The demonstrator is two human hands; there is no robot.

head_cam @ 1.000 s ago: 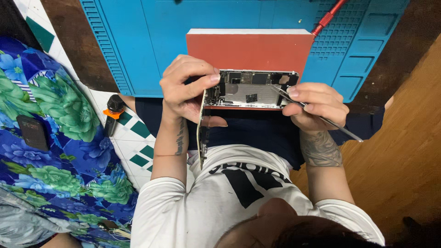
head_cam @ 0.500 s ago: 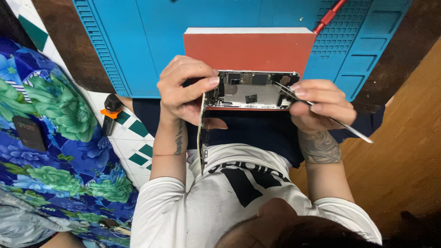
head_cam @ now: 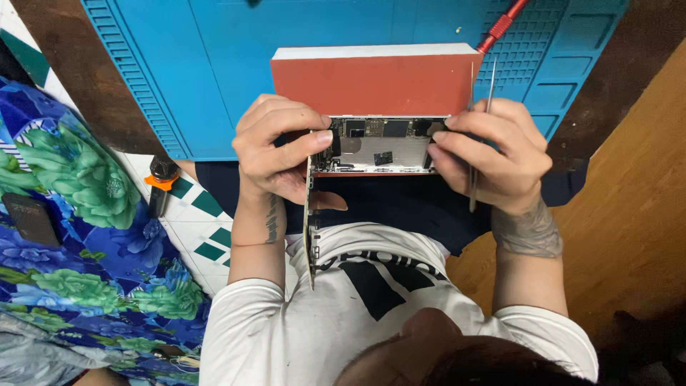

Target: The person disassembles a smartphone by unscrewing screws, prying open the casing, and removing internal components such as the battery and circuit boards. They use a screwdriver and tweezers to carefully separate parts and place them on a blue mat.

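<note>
Tweezers (head_cam: 480, 136) now swung upright in right hand (head_cam: 486, 154), tips lifted off opened phone (head_cam: 375, 146); phone clamped by left hand (head_cam: 275, 150). Picking paused, regrip likely.

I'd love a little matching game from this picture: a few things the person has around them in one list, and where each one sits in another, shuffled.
Things:
1. opened phone
2. tweezers
3. red block
4. screwdriver

Places:
A. lying on the blue mat, top right
B. held between both hands
C. in the right hand
D. on the mat just beyond the phone

Pairs: 1-B, 2-C, 3-D, 4-A
</note>
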